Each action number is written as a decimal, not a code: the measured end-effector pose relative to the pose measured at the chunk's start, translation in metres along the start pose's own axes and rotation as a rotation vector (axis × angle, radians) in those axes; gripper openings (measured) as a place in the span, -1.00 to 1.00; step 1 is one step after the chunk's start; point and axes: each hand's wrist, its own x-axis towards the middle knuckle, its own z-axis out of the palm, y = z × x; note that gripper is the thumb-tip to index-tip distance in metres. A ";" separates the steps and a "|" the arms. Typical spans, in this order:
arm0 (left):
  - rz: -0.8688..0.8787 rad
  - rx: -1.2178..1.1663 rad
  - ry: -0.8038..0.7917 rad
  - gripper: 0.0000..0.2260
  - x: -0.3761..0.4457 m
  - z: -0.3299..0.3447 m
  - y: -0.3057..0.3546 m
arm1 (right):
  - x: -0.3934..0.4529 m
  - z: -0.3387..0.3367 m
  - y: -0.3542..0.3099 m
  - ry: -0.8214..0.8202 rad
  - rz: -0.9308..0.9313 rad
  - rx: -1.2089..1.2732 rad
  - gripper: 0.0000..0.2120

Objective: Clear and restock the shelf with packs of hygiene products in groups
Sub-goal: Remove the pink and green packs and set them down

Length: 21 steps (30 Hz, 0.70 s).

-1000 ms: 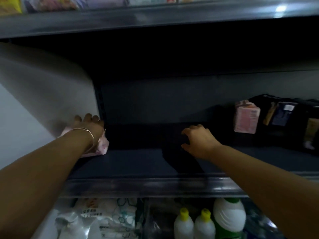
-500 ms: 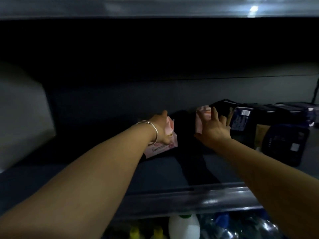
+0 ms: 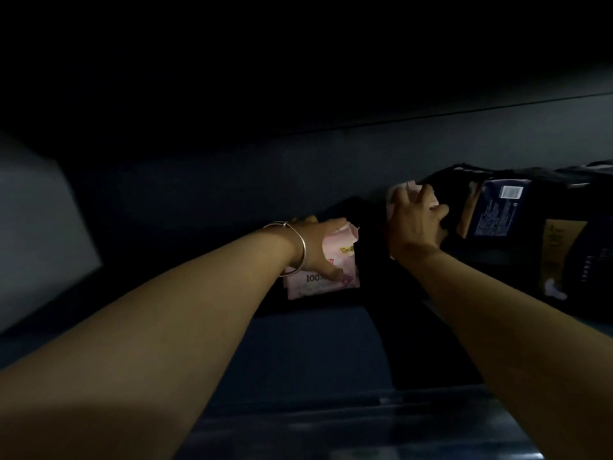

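The dark shelf runs across the view. My left hand, with a thin bangle on the wrist, grips a pink pack that rests on the shelf near the back, a little left of centre. My right hand grips a second pink pack further right; most of that pack is hidden behind the hand. It sits right against a row of dark packs. A dark gap separates the two pink packs.
Several dark blue and black packs fill the right end of the shelf. A pale side panel closes the left end. The shelf's front rail runs below my arms. The shelf above is in deep shadow.
My left hand carried the pink pack from the shelf's far left end to its middle. My right hand reached right onto the other pink pack. The camera moved closer and rightwards.
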 end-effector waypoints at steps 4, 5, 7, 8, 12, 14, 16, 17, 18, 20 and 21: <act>-0.045 -0.011 0.042 -0.06 -0.002 0.002 0.002 | -0.007 -0.006 -0.002 0.048 -0.071 -0.047 -0.44; -0.052 -0.034 0.074 -0.12 -0.004 0.002 0.004 | -0.011 -0.008 -0.002 0.041 -0.112 -0.041 -0.43; -0.060 -0.057 0.133 -0.21 -0.014 -0.001 0.007 | -0.020 -0.016 -0.002 0.024 -0.196 -0.016 -0.46; -0.062 -0.061 0.154 -0.21 -0.021 -0.004 0.008 | -0.025 -0.021 -0.003 0.022 -0.231 -0.003 -0.48; -0.059 -0.078 0.193 -0.23 -0.056 -0.019 0.013 | -0.050 -0.051 -0.007 0.023 -0.312 0.064 -0.55; -0.052 -0.081 0.200 -0.22 -0.079 -0.028 0.018 | -0.067 -0.068 -0.009 0.027 -0.362 0.128 -0.57; -0.040 -0.086 0.224 -0.19 -0.107 -0.036 0.026 | -0.088 -0.088 -0.011 0.032 -0.424 0.172 -0.58; -0.038 -0.090 0.237 -0.19 -0.122 -0.040 0.029 | -0.099 -0.098 -0.011 0.031 -0.455 0.184 -0.59; -0.040 -0.095 0.245 -0.19 -0.137 -0.044 0.033 | -0.111 -0.109 -0.012 0.026 -0.482 0.194 -0.60; -0.042 -0.102 0.256 -0.21 -0.171 -0.051 0.041 | -0.135 -0.131 -0.010 0.020 -0.533 0.209 -0.63; -0.038 -0.105 0.262 -0.21 -0.188 -0.054 0.046 | -0.147 -0.142 -0.009 0.023 -0.557 0.212 -0.64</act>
